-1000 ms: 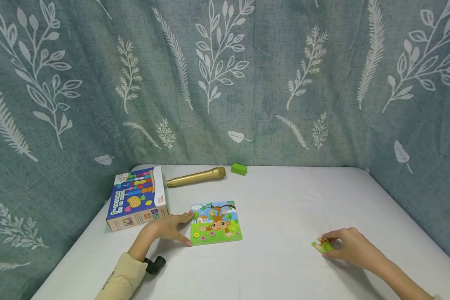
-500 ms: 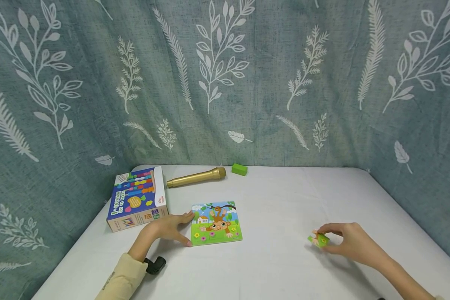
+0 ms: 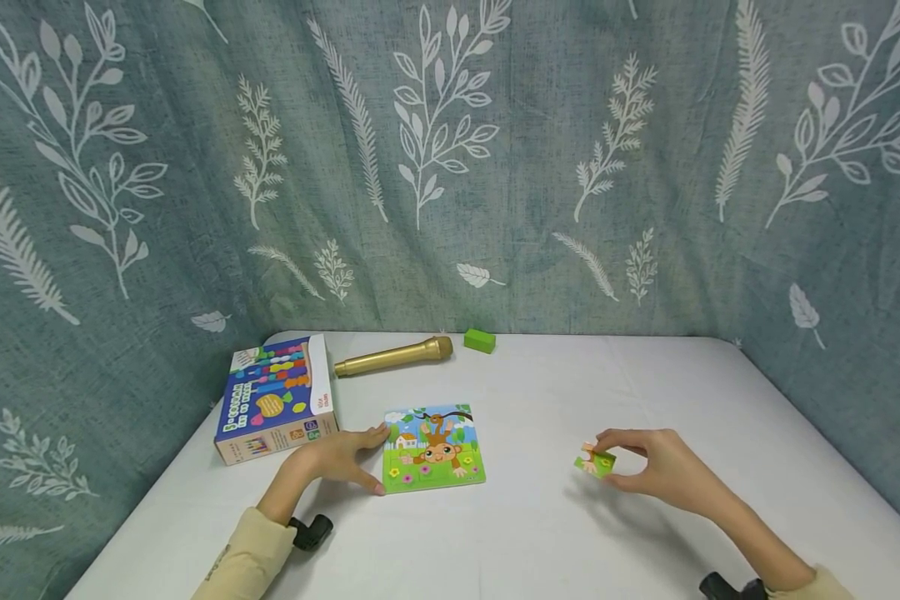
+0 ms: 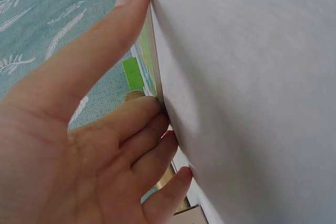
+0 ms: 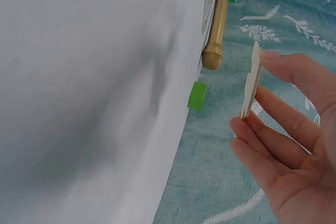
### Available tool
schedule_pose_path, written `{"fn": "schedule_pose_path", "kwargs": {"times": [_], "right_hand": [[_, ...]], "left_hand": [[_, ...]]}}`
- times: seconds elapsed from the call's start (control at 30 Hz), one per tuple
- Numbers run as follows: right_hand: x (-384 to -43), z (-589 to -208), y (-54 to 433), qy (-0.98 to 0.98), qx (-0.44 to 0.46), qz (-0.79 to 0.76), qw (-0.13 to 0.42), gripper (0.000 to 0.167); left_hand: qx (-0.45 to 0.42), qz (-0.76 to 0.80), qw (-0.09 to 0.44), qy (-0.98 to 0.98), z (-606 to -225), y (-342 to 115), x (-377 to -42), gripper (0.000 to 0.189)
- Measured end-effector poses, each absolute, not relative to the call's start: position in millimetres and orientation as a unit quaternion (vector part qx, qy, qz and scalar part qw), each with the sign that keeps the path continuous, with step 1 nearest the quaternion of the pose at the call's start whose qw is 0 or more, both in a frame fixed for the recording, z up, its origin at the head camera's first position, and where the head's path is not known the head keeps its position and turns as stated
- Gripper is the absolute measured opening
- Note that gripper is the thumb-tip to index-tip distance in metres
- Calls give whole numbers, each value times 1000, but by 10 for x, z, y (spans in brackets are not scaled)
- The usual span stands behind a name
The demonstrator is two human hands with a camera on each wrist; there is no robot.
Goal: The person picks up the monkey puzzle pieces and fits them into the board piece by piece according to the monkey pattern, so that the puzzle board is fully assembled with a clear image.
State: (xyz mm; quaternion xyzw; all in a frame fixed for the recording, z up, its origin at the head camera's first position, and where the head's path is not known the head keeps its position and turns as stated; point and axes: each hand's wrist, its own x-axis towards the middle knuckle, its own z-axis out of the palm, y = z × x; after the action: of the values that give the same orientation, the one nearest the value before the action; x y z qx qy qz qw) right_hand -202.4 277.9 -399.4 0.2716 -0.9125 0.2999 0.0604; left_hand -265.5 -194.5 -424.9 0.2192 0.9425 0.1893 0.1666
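Note:
A square monkey jigsaw puzzle (image 3: pixel 435 450) lies flat on the white table. My left hand (image 3: pixel 339 458) rests against its left side, thumb at the near corner and fingertips farther back. In the left wrist view the thumb (image 4: pixel 84 56) and the spread fingers touch the board's edge (image 4: pixel 153 56). To the right, my right hand (image 3: pixel 663 471) pinches a small puzzle piece (image 3: pixel 595 461), green with part of a picture, by its right side, raised over the table. The right wrist view shows that puzzle piece (image 5: pixel 251 85) edge-on between thumb and fingers.
A blue toy box (image 3: pixel 277 396) stands left behind my left hand. Beside it lies a gold microphone (image 3: pixel 393 357), with a green block (image 3: pixel 480 340) near the table's back edge. A leaf-patterned curtain (image 3: pixel 525 167) surrounds the white table (image 3: pixel 525 542).
My right hand has moved left and slightly away from me with the puzzle piece, whose angle has turned a little. The left hand and the puzzle board have stayed in place.

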Motion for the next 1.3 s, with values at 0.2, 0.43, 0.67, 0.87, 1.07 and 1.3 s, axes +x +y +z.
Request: {"fn": "schedule_pose_path", "kwargs": {"times": [0.2,0.43,0.67,0.87,1.07,1.3], "right_hand": [[-2093,-3973,2600,-901,291,317,51,32],[-2191,-3970,2427,-878,336,339,31,32],[-2291,-3994,2298,-866,372,334,25,31],[-2368,-3988,2171,-846,411,339,13,34],[-2469,-4004,2029,-840,425,338,-7,35],[-2619,-4053,1867,-838,424,343,-35,32]], "left_hand": [[216,193,167,942,-4254,-1938,-2666,96],[216,195,166,942,-4252,-1939,-2663,96],[218,201,169,940,-4233,-1935,-2641,96],[223,202,168,939,-4237,-1949,-2649,96],[213,197,170,942,-4251,-1940,-2661,96],[207,190,168,945,-4269,-1931,-2677,96]]}}
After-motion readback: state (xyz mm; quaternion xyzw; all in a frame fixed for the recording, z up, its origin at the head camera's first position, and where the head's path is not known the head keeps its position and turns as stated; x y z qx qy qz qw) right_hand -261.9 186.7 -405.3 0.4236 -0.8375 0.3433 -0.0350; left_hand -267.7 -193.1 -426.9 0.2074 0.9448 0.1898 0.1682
